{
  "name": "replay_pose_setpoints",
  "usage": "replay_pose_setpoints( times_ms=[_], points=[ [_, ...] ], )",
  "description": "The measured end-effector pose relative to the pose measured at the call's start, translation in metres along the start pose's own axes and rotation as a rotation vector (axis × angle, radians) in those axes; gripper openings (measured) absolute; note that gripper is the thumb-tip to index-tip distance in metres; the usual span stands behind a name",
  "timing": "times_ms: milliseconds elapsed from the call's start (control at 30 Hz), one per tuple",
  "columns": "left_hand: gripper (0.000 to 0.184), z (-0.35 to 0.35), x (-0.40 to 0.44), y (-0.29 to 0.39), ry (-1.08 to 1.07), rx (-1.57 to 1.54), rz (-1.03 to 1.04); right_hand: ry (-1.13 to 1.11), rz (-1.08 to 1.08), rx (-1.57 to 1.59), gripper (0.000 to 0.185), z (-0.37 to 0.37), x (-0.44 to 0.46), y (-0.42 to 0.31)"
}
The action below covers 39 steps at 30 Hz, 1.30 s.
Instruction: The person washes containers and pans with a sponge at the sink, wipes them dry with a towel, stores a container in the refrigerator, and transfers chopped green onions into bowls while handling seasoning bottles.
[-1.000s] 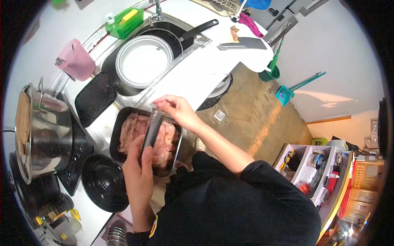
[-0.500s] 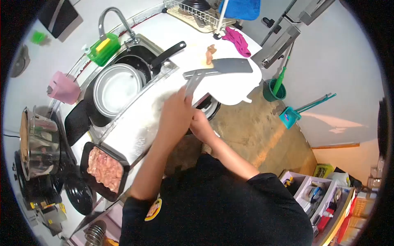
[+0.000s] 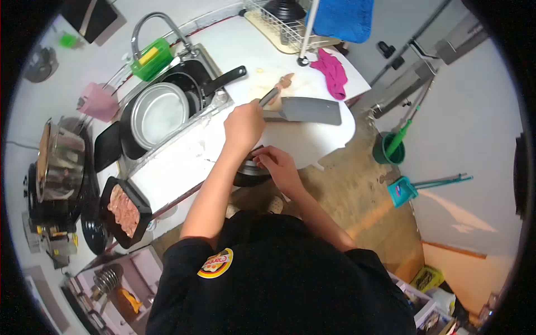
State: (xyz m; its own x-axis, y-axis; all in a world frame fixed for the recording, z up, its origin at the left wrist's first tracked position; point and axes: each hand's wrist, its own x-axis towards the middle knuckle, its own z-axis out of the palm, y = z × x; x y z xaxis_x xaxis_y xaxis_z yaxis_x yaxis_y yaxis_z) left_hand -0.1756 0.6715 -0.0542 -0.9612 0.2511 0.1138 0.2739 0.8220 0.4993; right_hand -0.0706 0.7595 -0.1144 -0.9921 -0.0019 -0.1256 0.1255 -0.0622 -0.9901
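Grey, narrow tool at frame centre, clamped in the fingers of the left hand; likely stiff, light, best held mid-length; the right hand, just below, curls its fingers, grip unclear.

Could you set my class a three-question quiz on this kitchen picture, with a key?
1. True or false: the meat lies in the sink.
2. Which is nearer the cleaver, the left hand or the right hand?
3. The crumpled cloth is: a) yellow, b) pink, c) white.

Key:
1. False; it lies in the black tray.
2. The left hand.
3. b) pink.
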Motion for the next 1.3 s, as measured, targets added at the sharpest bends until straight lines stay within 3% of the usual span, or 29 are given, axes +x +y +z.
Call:
replay_pose_setpoints(
  times_ms=[233, 433, 500, 733, 867, 933, 1033, 1100, 1233, 1300],
  points=[
    [0.034, -0.142, -0.098, -0.066, 0.116, -0.48, -0.254, -0.146, 0.012, 0.009, 0.019, 0.022, 0.026, 0.003],
    [0.032, -0.258, -0.227, -0.162, 0.203, 0.14, -0.594, -0.391, 0.07, 0.028, 0.02, 0.074, 0.046, 0.006],
    [0.031, -0.27, -0.254, -0.181, 0.067, 0.23, -0.722, -0.454, 0.07, 0.027, 0.02, 0.091, 0.048, 0.006],
    [0.03, -0.267, -0.297, -0.223, -0.123, 0.325, -0.74, -0.595, 0.063, 0.034, 0.022, 0.142, 0.057, 0.003],
    [0.031, -0.262, -0.298, -0.234, -0.18, 0.367, -0.835, -0.612, 0.054, 0.036, 0.021, 0.156, 0.065, 0.001],
    [0.031, -0.278, -0.283, -0.201, -0.101, 0.346, -0.865, -0.607, 0.048, 0.018, 0.021, 0.158, 0.066, 0.004],
    [0.033, -0.282, -0.241, -0.163, 0.146, 0.284, -0.753, -0.562, 0.041, -0.033, 0.019, 0.151, 0.067, 0.008],
    [0.031, -0.263, -0.19, -0.133, 0.228, 0.124, -0.535, -0.525, 0.074, -0.042, 0.018, 0.146, 0.062, 0.013],
    [0.036, -0.148, -0.079, -0.086, 0.259, 0.011, 0.119, -0.419, -0.047, -0.055, 0.02, 0.126, 0.048, 0.023],
    [0.034, -0.089, -0.035, -0.052, 0.05, -0.136, 0.012, -0.31, -0.053, -0.059, 0.021, 0.111, 0.042, 0.022]
  ],
)
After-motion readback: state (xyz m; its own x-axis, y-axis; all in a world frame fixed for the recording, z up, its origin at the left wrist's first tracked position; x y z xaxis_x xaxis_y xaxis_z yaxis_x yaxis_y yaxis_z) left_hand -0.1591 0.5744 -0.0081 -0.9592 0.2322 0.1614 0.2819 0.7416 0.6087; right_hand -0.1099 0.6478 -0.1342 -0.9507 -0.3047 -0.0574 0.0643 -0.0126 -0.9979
